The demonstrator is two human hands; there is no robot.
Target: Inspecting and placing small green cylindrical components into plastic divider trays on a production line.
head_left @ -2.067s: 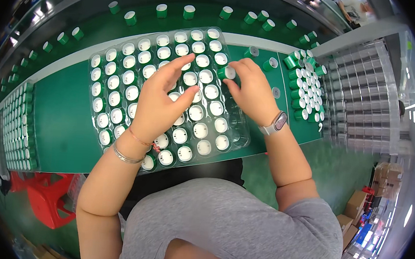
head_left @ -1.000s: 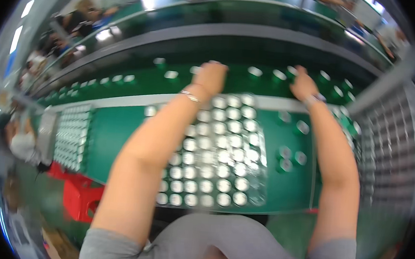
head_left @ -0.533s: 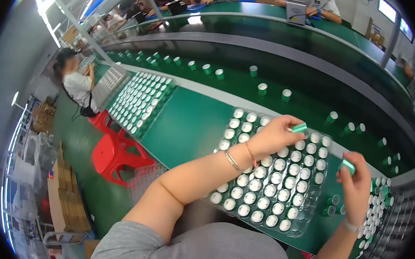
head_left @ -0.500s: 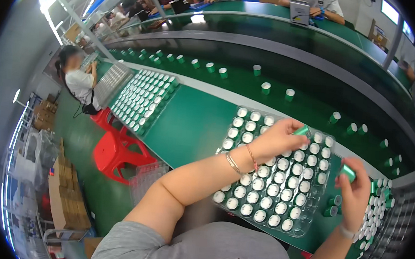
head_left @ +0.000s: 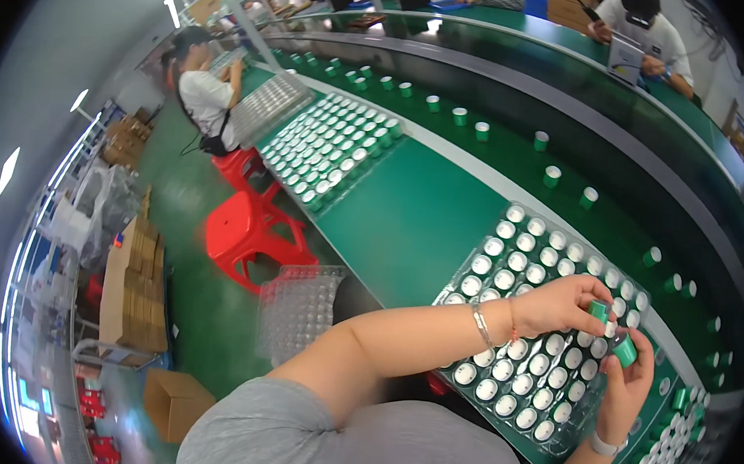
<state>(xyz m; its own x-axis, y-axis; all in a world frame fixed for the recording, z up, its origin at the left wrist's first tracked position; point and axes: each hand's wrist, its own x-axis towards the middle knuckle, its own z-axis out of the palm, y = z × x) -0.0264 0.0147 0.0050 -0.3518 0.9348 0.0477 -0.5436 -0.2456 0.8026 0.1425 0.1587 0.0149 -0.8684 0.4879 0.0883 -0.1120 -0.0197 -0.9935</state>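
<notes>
Over the far right part of a clear plastic tray (head_left: 566,442), my two hands are close together. My left hand (head_left: 561,304) pinches a small green cylinder (head_left: 598,311) between thumb and fingers. Another green cylinder (head_left: 624,351), tilted, is gripped in the fingertips of my right hand (head_left: 628,390), just beside the left. Rows of green cylinders with white round tops (head_left: 522,384) stand upright in the tray's pockets. My left forearm and hand cover part of those rows.
A second filled tray (head_left: 330,151) lies farther left on the green table (head_left: 425,210). Loose cylinders (head_left: 552,176) stand along the green strip beyond; more cluster (head_left: 663,451) at the right. Red stools (head_left: 247,228), an upright clear tray (head_left: 302,305) and a co-worker (head_left: 205,91) are leftward.
My hands were apart, each with a green cylinder, and have come together over the tray. The whole view has swung, so the table and trays appear farther right.
</notes>
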